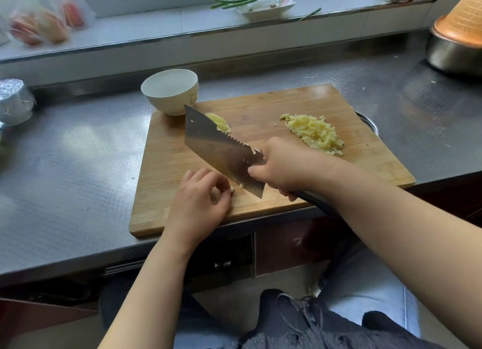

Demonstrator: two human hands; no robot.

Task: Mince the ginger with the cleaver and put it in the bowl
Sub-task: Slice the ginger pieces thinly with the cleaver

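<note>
Near the front edge of the cutting board (266,108), at about seven o'clock from its middle, a last small scrap of ginger (231,189) is pinched under the curled fingertips of the left hand (200,200); the cleaver (221,150) is held just beside it by the right hand (281,166), whose fingers are wrapped round the handle, the blade slanting toward eleven o'clock. The step in hand is judged to be the mincing of the final pieces; a pile of minced ginger (315,134) lies at two o'clock on the board, and a few uncut ginger slices (220,122) lie at eleven o'clock, partly hidden behind the blade. Short, close cuts are called for next, with the fingertips tucked back; the slices must then be brought under the edge. The white bowl (169,90), at eleven o'clock on the board's far corner, appears to hold nothing; no ginger has yet been put in it.
</note>
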